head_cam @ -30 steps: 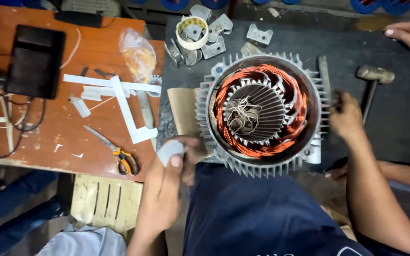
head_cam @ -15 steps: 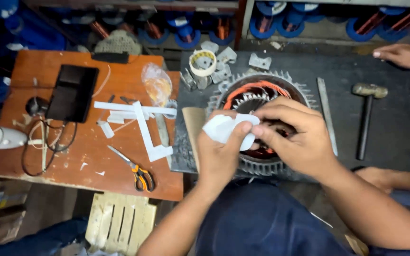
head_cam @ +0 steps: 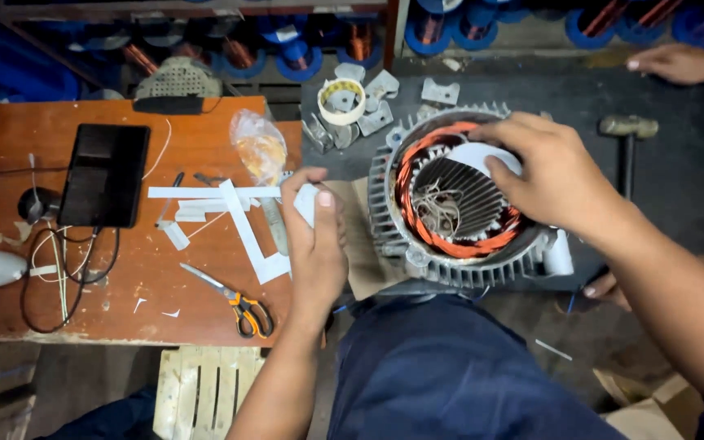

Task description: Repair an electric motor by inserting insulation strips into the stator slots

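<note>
Nearest, the left hand (head_cam: 317, 236) is clenched round a small white paper piece (head_cam: 305, 202) just left of the motor. Orange-handled scissors (head_cam: 242, 305) lie on the scuffed wooden board (head_cam: 124, 301) beside long white paper strips (head_cam: 230, 204). The right hand (head_cam: 552, 175) rests over the finned grey motor stator (head_cam: 450, 204) — copper windings ring its ribbed bore — fingers pinching a curved white paper sheet (head_cam: 473, 155) at the rim. Farther off, a tape roll (head_cam: 342, 102) and a hammer (head_cam: 627, 134) sit on the dark mat — another person's hand (head_cam: 678, 61) lies beyond.
</note>
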